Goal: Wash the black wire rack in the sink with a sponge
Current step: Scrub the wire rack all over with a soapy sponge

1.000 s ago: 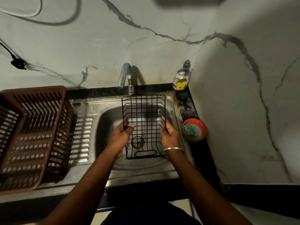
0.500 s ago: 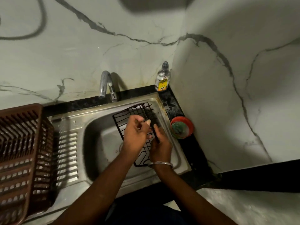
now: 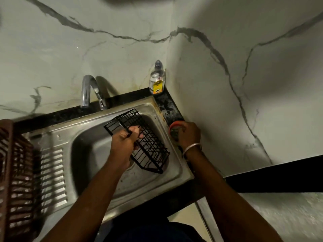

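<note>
The black wire rack (image 3: 152, 149) hangs tilted over the basin of the steel sink (image 3: 176, 165). My left hand (image 3: 125, 142) grips its upper wire edge. My right hand (image 3: 189, 135) is off the rack and lies over a small red bowl (image 3: 172, 126) on the dark counter strip right of the sink. The bowl holds a green sponge (image 3: 174, 133). My fingers curve down onto the sponge, but their tips are hidden, so I cannot tell whether they hold it.
A chrome faucet (image 3: 89, 89) stands behind the sink, with no water seen running. A clear soap bottle with a yellow label (image 3: 157, 81) sits in the back corner. A brown plastic dish basket (image 3: 15, 180) stands on the left drainboard. Marble walls close in behind and on the right.
My right hand let go of the rack and moved right to the red bowl. My left hand now holds the rack alone, turned to a slant. My view swung left.
</note>
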